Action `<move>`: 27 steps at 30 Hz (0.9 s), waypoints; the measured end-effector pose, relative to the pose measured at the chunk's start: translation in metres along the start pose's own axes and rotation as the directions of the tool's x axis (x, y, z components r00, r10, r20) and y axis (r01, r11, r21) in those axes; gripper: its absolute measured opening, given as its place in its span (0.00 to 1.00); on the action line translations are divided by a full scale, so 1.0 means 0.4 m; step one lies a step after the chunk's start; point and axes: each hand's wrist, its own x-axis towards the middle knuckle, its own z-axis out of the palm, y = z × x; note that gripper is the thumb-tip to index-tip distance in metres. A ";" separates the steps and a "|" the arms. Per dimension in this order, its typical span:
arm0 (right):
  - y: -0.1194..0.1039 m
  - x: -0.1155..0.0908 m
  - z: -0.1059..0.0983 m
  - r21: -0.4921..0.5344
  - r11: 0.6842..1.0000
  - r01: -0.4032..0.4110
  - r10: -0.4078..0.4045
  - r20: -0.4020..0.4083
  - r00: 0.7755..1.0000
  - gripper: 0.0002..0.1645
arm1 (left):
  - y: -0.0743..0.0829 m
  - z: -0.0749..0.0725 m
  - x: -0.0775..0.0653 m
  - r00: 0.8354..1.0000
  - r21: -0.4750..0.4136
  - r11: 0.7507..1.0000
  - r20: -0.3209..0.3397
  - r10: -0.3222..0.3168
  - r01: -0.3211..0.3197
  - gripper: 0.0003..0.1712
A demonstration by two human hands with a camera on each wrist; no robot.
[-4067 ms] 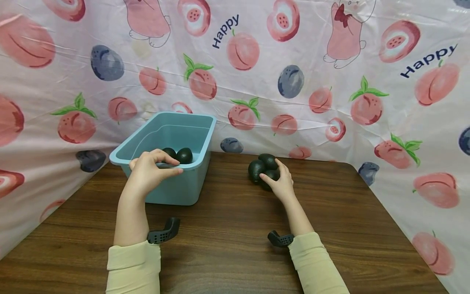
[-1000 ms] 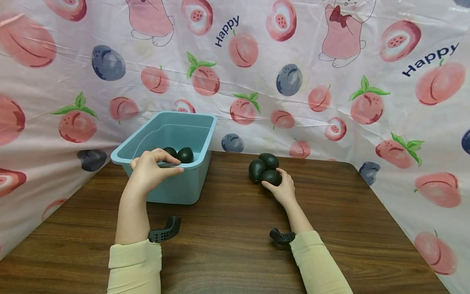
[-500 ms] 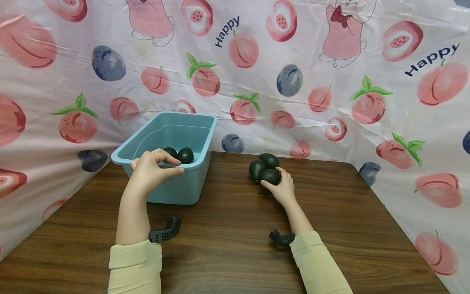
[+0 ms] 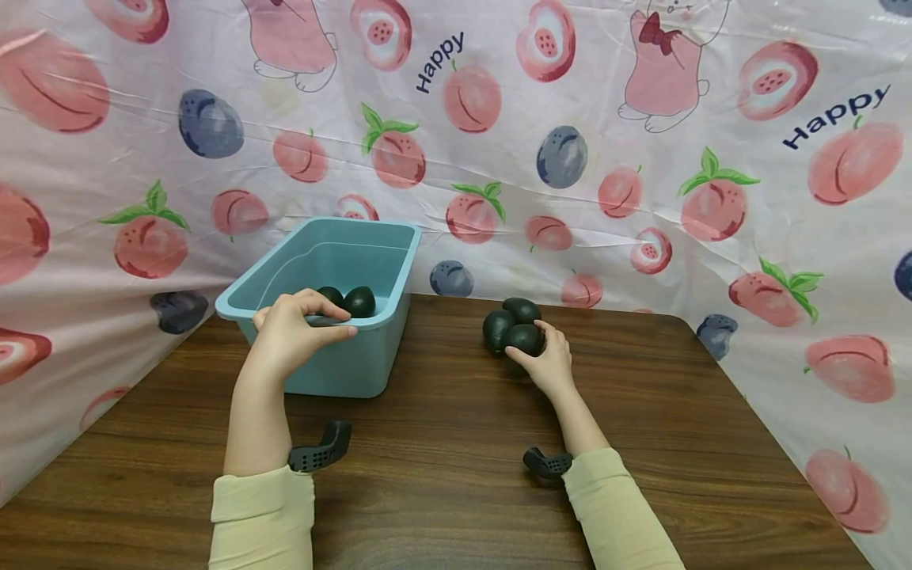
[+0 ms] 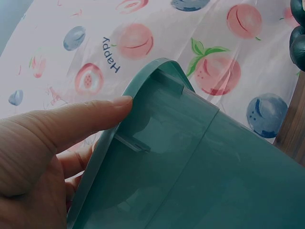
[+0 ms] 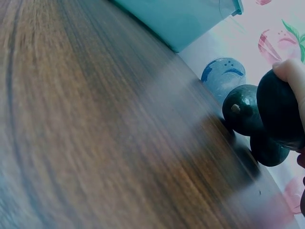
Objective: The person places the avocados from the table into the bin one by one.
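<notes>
In the head view my left hand [image 4: 292, 328] pinches the near rim of a light blue plastic bin [image 4: 342, 368], thumb outside and fingers over the inner edge. The left wrist view has the thumb lying along that rim [image 5: 102, 148]. Two dark green avocados [image 4: 359, 302] show inside, one partly behind my fingers. To the right, my right hand [image 4: 549, 364] grips an avocado [image 4: 523, 339] between thumb and fingers. Two more avocados lie right behind it, one on the left [image 4: 495, 328] and one farther back [image 4: 522, 309]. In the right wrist view the gripped avocado [image 6: 279, 112] overlaps both.
The brown wooden table [image 4: 442, 467] runs under everything, its right edge slanting toward the front. A fruit-patterned curtain [image 4: 499, 158] hangs behind the bin and the avocados. Each wrist wears a black strap mount [image 4: 321, 450].
My right hand's fingers have shifted lower around the nearest avocado, which has since risen slightly against the other two. My left hand keeps its hold on the bin rim.
</notes>
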 end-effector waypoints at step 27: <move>-0.047 0.000 -0.019 -0.057 0.996 0.068 -0.071 -0.054 0.996 0.47 | -0.003 0.000 0.000 1.000 -0.006 1.000 -0.005 -0.001 0.001 0.14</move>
